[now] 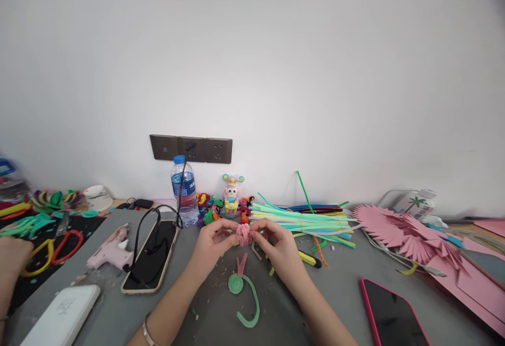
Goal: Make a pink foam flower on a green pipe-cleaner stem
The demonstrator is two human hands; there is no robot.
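Between my two hands is a small pink bundle of bent pipe cleaner point(243, 234). My left hand point(216, 240) pinches it from the left with thumb and forefinger. From the right, my right hand point(273, 236) grips its other side in the same way. Just below on the mat lie a green coiled pipe cleaner disc point(235, 284), a short bent pink piece point(242, 264) and a curved green pipe cleaner point(255, 304). A yellow-and-black cutter point(310, 258) lies partly behind my right hand.
A pipe cleaner bundle point(303, 220) lies behind my hands, near a small figurine point(232, 196) and a water bottle point(184, 191). Leftward are a phone point(152, 262), a pink glue gun point(110, 250), a white power bank point(63, 317) and another person's hand point(13, 262). Rightward are a pink-cased phone point(394, 314) and folded pink paper point(406, 235).
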